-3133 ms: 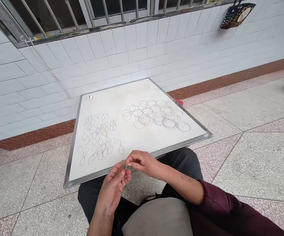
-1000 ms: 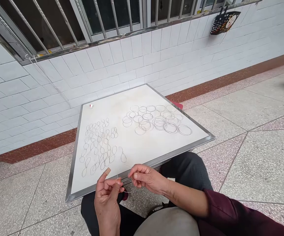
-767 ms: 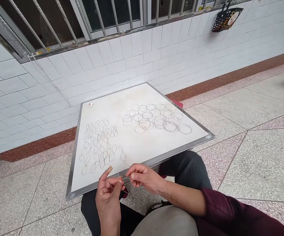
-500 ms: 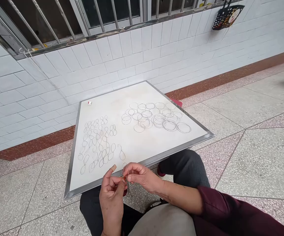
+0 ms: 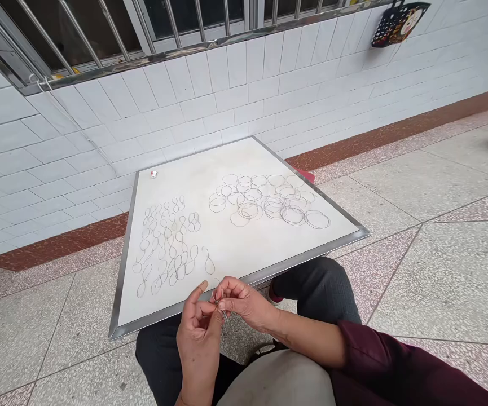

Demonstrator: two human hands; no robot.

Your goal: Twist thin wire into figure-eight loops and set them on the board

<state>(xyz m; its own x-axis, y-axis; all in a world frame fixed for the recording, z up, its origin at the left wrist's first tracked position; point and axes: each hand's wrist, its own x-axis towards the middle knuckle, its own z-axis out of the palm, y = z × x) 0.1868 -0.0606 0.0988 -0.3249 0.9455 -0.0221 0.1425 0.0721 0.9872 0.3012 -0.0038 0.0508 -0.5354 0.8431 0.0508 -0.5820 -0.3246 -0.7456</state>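
Note:
My left hand point(image 5: 201, 324) pinches a thin wire loop point(image 5: 215, 283) between thumb and fingers at the table's near edge. Meeting it there, my right hand point(image 5: 241, 303) is closed on the same wire, and a loose end pokes out below the fingertips. A tan wrap covers the tip of one left finger. Just beyond my hands lies a single twisted wire loop point(image 5: 210, 263). Many figure-eight wire loops point(image 5: 178, 270) are spread in rows on the left of the table. Round wire rings point(image 5: 292, 215) lie overlapping on the right side.
The white table point(image 5: 193, 175) has a metal rim and stands by a tiled wall point(image 5: 227, 96). A small red-and-white object point(image 5: 154, 175) sits at its far left corner. Above are window bars point(image 5: 171, 22). A dark basket point(image 5: 398, 25) hangs at upper right. Below the table show my knees point(image 5: 324, 282).
My left hand has shifted slightly right and closer to my right hand. The wire between them has turned a little, its lower end now slanting right. The view has tilted slightly.

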